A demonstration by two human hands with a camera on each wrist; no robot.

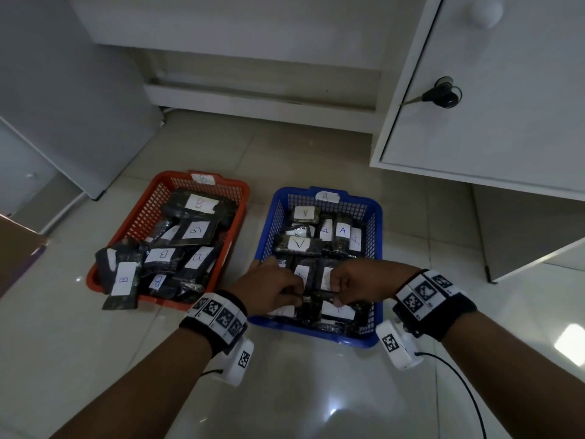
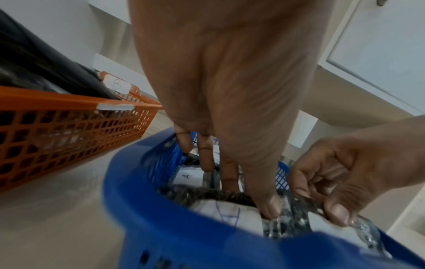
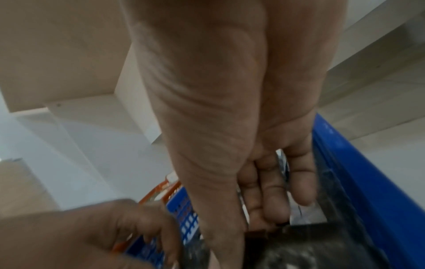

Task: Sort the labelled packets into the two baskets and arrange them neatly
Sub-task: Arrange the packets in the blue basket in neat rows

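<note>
The blue basket marked A holds several dark packets with white A labels. Both hands reach into its near end. My left hand pinches a dark packet between thumb and fingers; in the left wrist view the thumb sits beside an A label. My right hand grips the same cluster with curled fingers. The orange basket marked B holds loosely piled B packets, and one of them hangs over its near left corner.
Both baskets sit side by side on a pale tiled floor. A white cabinet door with a key stands open at the right. A brown box lies at the left edge. A cable trails from my right wrist.
</note>
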